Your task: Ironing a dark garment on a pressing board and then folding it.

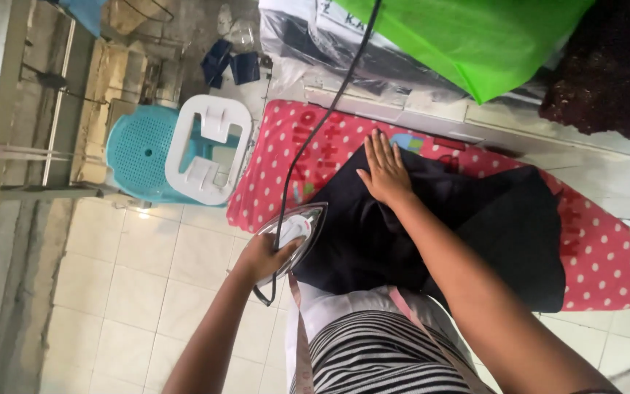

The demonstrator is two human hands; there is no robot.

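Pressing in progress, head view: left hand (267, 257) wrapped round the iron (294, 232) handle, grip closed on it, iron sitting at the left edge of the dark garment (432, 233). Right hand (384, 171) flat, fingers spread, pinning cloth on the polka-dot ironing board (607, 255). Most of the garment looks unpressed yet, I'd say. Iron's long axis runs near-left to far-right, tip pointing right twd the cloth; cord (322, 120) trails far.
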